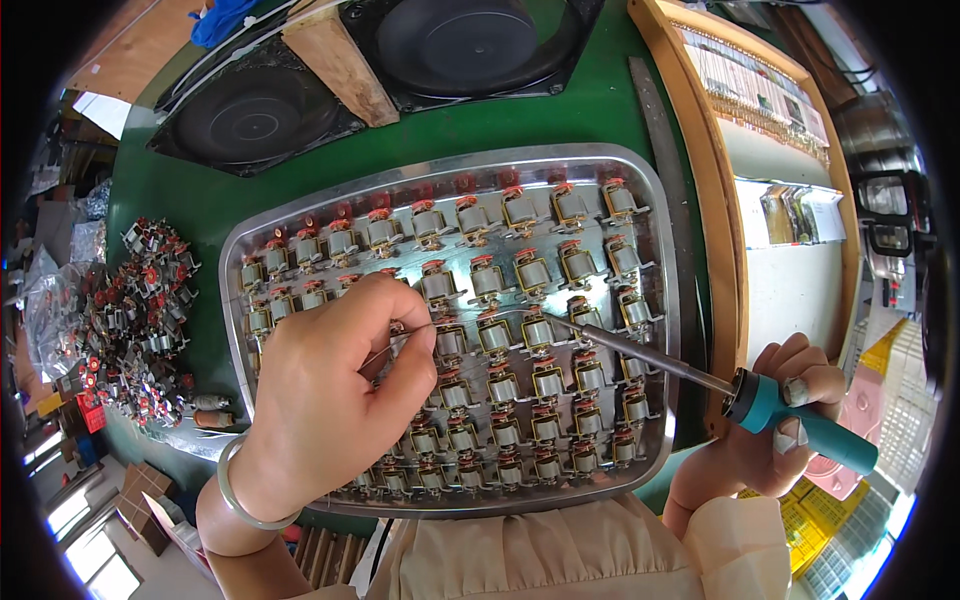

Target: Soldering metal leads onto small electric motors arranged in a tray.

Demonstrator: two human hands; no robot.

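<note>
My left hand (335,390) pinches a thin solder wire (478,317) between thumb and forefinger, over the left half of a metal tray (669,430). The wire runs right to the tip of a soldering iron (655,357). My right hand (765,425) grips its teal handle at the tray's right side. Rows of small coil assemblies (495,336), grey-wrapped with brass-coloured frames and red tops, stand in the tray. Wire and iron tip meet above a coil in the middle rows; whether they touch it I cannot tell. My left hand hides some coils.
A heap of similar coil parts (145,320) lies left of the tray. Two black round fans (465,45) with a wood block (342,68) between them stand at the back. A wooden-framed board (722,200) and a long metal strip (655,130) flank the right side.
</note>
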